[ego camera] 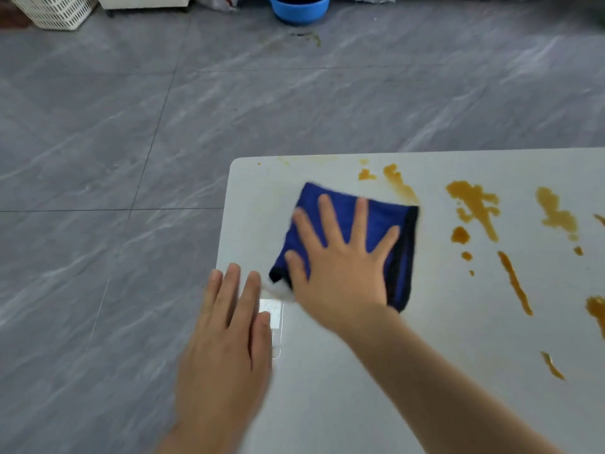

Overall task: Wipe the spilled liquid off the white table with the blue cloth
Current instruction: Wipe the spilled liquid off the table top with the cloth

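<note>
Two hands on show, and the right hand is doing the work: palm flat on the blue cloth, fingers spread wide and pressing down rather than pinching anything. The cloth sits folded into a rough square near the far left corner of the white tabletop, its far right corner touching the nearest streak of the spilled liquid. The left hand lies open at the tabletop's left edge, fingers together and extended, gripping nothing; it looks to be steadying.

That cloth reads as soft, light and limp, a plush weave with a dark hem. It should bunch or slide if pushed from one corner, so the flat palm over its middle looks like the right hold, with the weight spread evenly. Once soaked it will likely drag more.

The tabletop is smooth, probably slick where wet. Orange-brown splashes and streaks run across its right half, well apart from each other, so most of the job seems to lie ahead. A small clear label sits beside the left hand. Beyond, grey marbled floor tiles, a blue basin with a stain on the floor in front of it, and a white slatted basket at far left.
</note>
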A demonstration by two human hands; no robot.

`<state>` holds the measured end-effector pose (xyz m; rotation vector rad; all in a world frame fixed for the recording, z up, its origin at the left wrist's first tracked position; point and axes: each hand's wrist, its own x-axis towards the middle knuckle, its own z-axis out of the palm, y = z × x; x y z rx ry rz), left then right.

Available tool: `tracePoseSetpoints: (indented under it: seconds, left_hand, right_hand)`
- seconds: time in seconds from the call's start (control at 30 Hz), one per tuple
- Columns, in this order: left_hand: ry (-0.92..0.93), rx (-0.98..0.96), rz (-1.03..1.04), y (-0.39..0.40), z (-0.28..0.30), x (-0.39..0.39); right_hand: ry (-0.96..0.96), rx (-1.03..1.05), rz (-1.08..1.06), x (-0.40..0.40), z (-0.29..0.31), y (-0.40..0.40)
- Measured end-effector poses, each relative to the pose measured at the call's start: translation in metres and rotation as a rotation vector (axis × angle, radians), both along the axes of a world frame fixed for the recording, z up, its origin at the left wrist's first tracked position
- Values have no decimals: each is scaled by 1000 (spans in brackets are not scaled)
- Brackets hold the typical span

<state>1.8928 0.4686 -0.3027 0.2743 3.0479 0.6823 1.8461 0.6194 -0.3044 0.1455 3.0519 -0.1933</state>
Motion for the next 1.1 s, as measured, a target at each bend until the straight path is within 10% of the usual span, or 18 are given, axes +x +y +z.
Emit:
tracePoseSetpoints:
  seconds: [0.23,0.77,1.1]
  left_hand:
    - [39,-3,5,4,3,-2]
    - [80,-53,6,0,1,-1]
    - [77,-30,-23,0,-2,-3]
  right_hand:
    - [-9,-45,417,-62,4,-14]
    - [-4,11,-158,-46,-1,35]
    - [-15,-6,60,-64,1,58]
